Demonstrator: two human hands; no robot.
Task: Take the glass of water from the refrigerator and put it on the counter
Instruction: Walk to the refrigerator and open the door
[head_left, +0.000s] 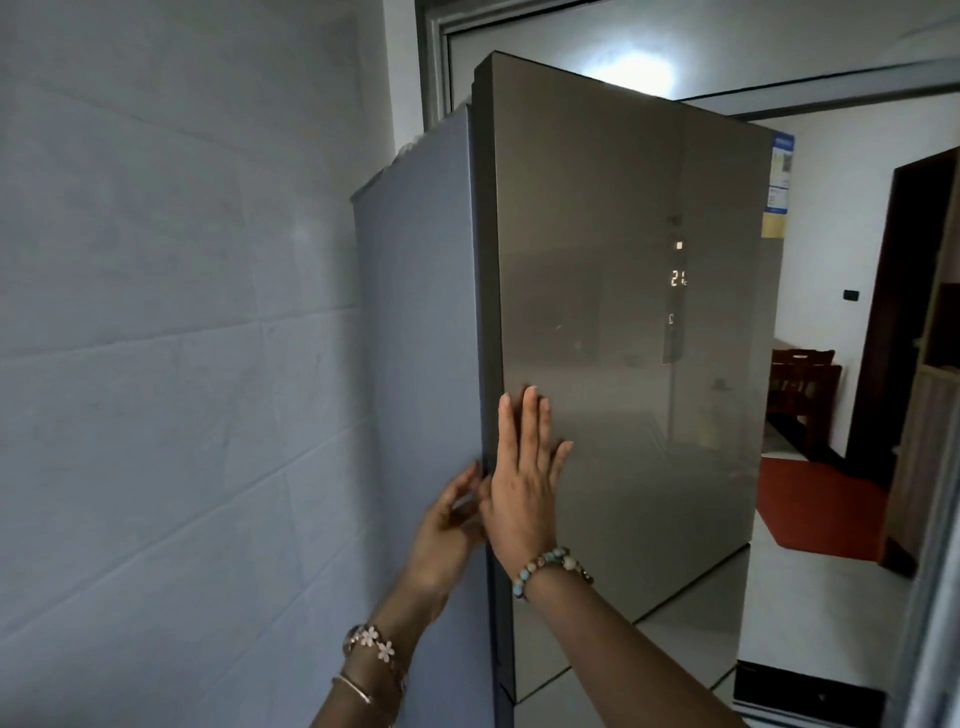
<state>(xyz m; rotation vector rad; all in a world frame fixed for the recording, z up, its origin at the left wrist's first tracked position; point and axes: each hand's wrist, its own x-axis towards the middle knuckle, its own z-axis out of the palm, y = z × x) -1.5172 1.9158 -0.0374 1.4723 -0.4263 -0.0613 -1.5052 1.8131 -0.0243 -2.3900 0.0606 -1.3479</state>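
A tall refrigerator (415, 312) stands against the tiled wall, its glossy grey-brown upper door (623, 338) facing me with a lit display. My right hand (524, 483) lies flat on the door's front near its left edge, fingers spread. My left hand (447, 525) curls its fingers around that same door edge, at the seam with the refrigerator's grey side. The door looks barely parted from the body, if at all. No glass of water and no counter are in view.
A white tiled wall (156, 364) fills the left. To the right a doorway opens onto a room with a red mat (821, 499), dark wooden chairs (800, 384) and a dark door frame (883, 338). A lower refrigerator door (623, 649) sits beneath the upper one.
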